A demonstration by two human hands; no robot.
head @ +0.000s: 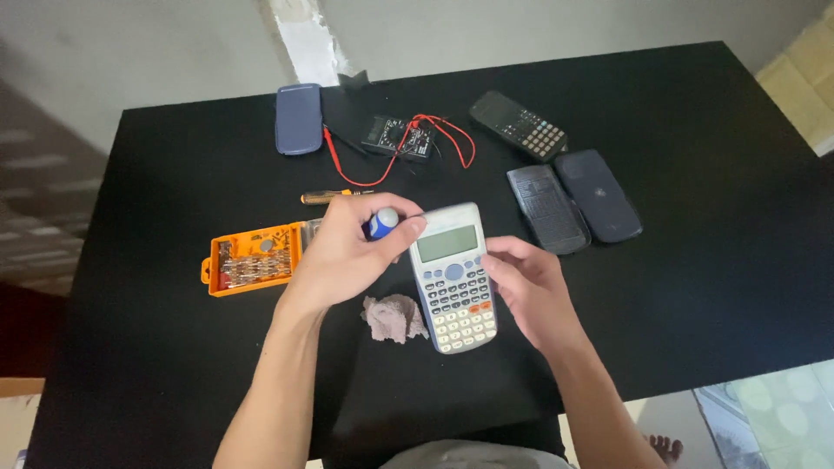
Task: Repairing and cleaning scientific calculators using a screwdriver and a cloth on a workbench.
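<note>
- The black surface [174, 365] stands against a pale wall; tiled floor shows at the right edge, and a bare foot at the bottom.
- The left hand [347, 252] has its grip closed round a blue-and-white tool [383, 221], whose lower part is hidden in the fist; what kind of tool it is cannot be told.
- The right hand [530, 287] touches the right edge of the grey calculator [453, 276] with fingers bent, loosely apart; whether it pinches the case cannot be told.
- The calculator lies face up at the middle of the surface, between both hands.
- A grey cloth [393, 317] lies just left of it.
- An orange bit case [252, 258] lies open, partly behind the left hand, a screwdriver [326, 197] beyond it.
- Farther back: a blue cover [298, 119], a multimeter [398, 136] with red leads, a dark calculator [519, 125], two dark covers [573, 207].
</note>
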